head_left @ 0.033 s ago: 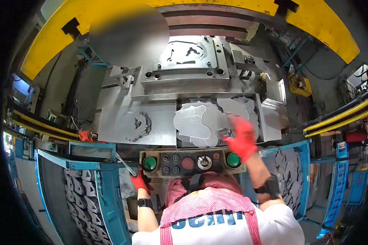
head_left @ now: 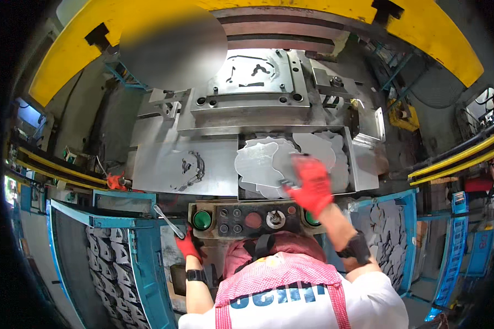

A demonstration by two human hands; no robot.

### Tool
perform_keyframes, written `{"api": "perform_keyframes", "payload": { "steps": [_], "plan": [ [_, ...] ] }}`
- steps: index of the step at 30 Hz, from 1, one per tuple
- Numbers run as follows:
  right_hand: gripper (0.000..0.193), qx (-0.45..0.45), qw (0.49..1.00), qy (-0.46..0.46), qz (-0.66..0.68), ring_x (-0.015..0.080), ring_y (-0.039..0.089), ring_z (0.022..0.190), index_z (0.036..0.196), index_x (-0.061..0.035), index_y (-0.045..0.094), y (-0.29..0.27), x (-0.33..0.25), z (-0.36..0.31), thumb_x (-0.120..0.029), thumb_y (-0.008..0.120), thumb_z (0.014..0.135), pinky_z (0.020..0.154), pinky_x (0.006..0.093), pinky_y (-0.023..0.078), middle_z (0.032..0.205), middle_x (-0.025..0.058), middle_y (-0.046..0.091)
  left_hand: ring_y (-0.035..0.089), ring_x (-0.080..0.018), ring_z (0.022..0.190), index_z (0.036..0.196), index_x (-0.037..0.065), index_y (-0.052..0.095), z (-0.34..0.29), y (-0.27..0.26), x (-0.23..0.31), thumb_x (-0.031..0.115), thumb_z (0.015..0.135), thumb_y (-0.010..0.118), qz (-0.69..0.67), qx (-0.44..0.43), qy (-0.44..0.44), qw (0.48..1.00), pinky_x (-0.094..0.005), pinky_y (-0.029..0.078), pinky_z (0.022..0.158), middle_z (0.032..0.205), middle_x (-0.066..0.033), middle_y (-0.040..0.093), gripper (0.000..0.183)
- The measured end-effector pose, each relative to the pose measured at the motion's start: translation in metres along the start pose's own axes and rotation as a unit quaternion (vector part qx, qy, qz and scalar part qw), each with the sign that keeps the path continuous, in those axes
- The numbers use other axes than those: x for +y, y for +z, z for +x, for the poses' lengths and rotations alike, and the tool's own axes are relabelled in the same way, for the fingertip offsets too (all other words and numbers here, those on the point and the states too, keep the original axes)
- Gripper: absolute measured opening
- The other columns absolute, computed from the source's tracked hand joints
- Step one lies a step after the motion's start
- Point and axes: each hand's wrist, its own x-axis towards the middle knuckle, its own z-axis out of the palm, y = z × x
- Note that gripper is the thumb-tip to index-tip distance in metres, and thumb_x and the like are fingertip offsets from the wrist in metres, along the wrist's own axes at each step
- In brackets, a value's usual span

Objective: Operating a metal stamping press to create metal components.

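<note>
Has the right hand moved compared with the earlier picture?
No. The right hand sits in the same place above the right green button, on the metal blanks.

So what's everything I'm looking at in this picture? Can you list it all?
press frame: one, yellow, arching across the top
die block: one, grey steel, centre top
metal blanks: a stack, count unclear, silver, on the press bed at centre
control panel: one, dark, below the bed
green buttons: two, one at each end of the panel
left bin: one, blue, lower left, holding cut metal parts
right bin: one, blue, lower right, holding cut metal parts
metal tool: one, silver, in the left hand
left hand: red glove, gripping the tool
right hand: red glove, on the blanks
</note>
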Motion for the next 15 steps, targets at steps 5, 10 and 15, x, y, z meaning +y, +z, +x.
{"api": "perform_keyframes", "payload": {
  "steps": [5,10,15],
  "plan": [
    [0.103,-0.110,0.979,-0.136,-0.108,0.0372,0.023,0.120,0.130,-0.0095,0.022,0.073,-0.061,0.055,-0.052,0.071,0.049,0.099,0.0514,0.015,0.130,0.0192,0.026,0.041,-0.0120,0.040,0.117,0.011,0.034,-0.043,0.004,0.038,0.011,0.072,0.064,0.016,0.010,0.029,0.999,-0.0281,0.039,0.031,0.054,-0.0003,0.042,0.055],
    [0.113,-0.225,0.934,-0.171,-0.221,0.0369,0.030,0.117,0.131,-0.0125,0.019,0.102,-0.069,0.098,-0.044,0.078,0.040,0.098,0.0552,0.016,0.127,0.0208,0.031,0.044,-0.0106,0.046,0.117,0.008,0.035,-0.019,0.007,0.026,-0.001,0.065,0.068,0.008,-0.075,0.099,0.992,-0.0261,0.041,0.039,0.061,-0.0022,0.047,0.062],
    [0.073,-0.185,0.966,-0.103,-0.149,0.0308,0.051,0.095,0.120,-0.0114,0.039,0.068,-0.050,0.114,-0.031,0.071,0.058,0.081,0.0426,0.041,0.100,0.0157,0.051,0.051,-0.0165,0.089,0.119,0.003,0.040,-0.036,0.078,0.086,0.004,0.064,0.071,0.111,-0.198,0.360,0.905,-0.0276,0.042,0.076,0.104,-0.0098,0.051,0.063]
  ]
}}
